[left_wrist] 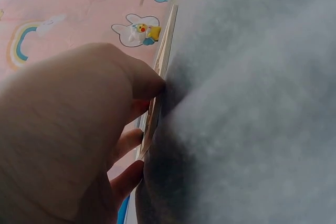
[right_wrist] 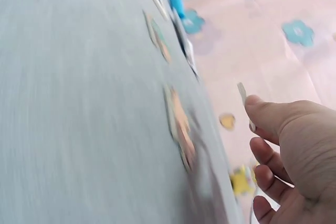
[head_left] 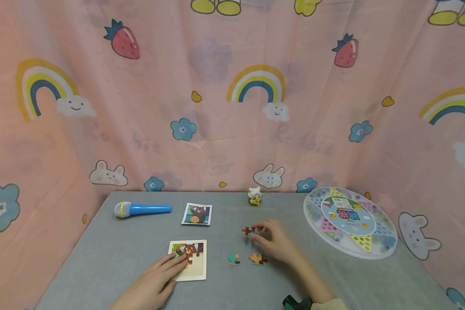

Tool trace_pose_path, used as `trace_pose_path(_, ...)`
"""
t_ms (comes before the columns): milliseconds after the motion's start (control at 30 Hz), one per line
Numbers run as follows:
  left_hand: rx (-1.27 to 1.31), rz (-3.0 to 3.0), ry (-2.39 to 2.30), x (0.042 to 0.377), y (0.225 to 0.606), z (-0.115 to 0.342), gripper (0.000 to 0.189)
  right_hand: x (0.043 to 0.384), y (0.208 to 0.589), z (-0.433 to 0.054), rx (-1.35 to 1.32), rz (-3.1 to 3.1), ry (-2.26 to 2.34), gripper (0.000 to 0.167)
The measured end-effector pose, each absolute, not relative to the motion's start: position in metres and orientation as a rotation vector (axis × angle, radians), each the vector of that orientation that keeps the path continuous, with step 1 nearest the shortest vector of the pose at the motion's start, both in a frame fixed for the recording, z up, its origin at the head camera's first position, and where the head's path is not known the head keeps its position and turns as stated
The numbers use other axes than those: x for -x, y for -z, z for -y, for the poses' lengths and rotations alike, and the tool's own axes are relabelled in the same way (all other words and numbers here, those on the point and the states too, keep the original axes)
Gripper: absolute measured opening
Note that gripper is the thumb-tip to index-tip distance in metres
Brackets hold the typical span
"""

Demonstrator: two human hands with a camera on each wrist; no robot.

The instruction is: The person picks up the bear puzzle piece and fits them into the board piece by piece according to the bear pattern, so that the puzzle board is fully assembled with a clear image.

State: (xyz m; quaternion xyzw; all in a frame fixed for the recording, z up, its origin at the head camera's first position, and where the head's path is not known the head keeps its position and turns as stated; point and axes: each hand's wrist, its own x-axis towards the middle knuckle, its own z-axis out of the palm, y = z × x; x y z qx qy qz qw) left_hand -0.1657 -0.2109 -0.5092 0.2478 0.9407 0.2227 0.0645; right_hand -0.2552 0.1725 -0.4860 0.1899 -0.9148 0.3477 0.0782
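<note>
A square wooden puzzle board with a partly filled bear picture lies on the grey table. My left hand rests on its left part, fingers stretched over the picture and covering some of it. In the left wrist view, the fingers lie along the board's edge. To the right, my right hand pinches a brown jigsaw piece between thumb and fingers, raised above the table in the right wrist view. Near it lie an orange-and-brown piece and a teal-and-orange piece.
Behind the board lies a bear picture card, with a blue toy microphone to its left. A small white-and-yellow figurine stands at the back edge. A round game board lies at the right. A patterned pink curtain hangs behind.
</note>
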Motion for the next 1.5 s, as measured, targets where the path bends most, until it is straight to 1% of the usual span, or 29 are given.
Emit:
trace_pose_path(400,-0.699,-2.804,-0.697,0.168,0.506,0.209,0.052,0.255,0.484,-0.110,-0.790,2.720,-1.047,0.025)
trace_pose_path(700,-0.695,-2.798,-0.702,0.168,0.503,0.208,0.051,0.248,0.483,-0.079,-0.817,2.758,-1.087,0.024)
trace_pose_path(867,-0.694,-2.798,-0.694,0.170,0.503,0.208,0.052,0.245,0.485,-0.068,-0.841,2.755,-1.095,0.023)
trace_pose_path(1100,-0.718,-2.820,-0.668,0.170,0.503,0.206,0.051,0.239,0.491,-0.059,-0.943,2.716,-1.080,0.025)
trace_pose_path(1333,-0.757,-2.863,-0.649,0.169,0.505,0.205,0.049,0.234,0.500,-0.055,-0.964,2.803,-1.076,0.025)
trace_pose_path(1500,-0.706,-2.837,-0.599,0.171,0.505,0.204,0.054,0.230,0.503,-0.054,-0.957,2.857,-1.066,0.027)
